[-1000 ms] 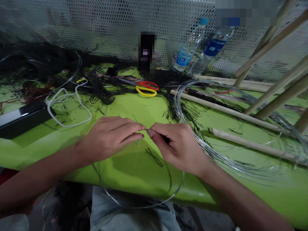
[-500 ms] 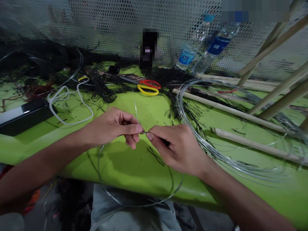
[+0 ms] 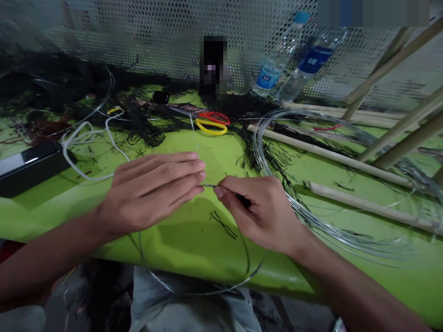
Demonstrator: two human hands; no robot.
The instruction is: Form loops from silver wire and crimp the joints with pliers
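Note:
A thin metal wire ring (image 3: 237,287) hangs down past the table's front edge, with a dark wrapped stretch on its lower right. Between thumb and forefinger, my right hand (image 3: 261,210) pinches the wire at the top of this ring. Just beyond those fingertips a short twisted, dark piece of wire shows, running to my left hand (image 3: 155,191). That hand is open, its fingers stretched flat and side by side against the wire, which passes out of sight behind them. A loose wire end sticks up past the left fingertips. The left thumb is hidden.
Red-and-yellow scissors (image 3: 212,127) lie ahead among black netting (image 3: 147,129). A wire coil (image 3: 259,152) and wooden sticks (image 3: 328,152) lie right; two water bottles (image 3: 268,78) lean behind. A white cord (image 3: 117,143) and dark box (image 3: 38,166) are left on the green table (image 3: 221,157).
My left hand has gone from a fingertip pinch on the wire to straight, flat fingers, its back turned up. My right hand keeps its pinch in nearly the same place.

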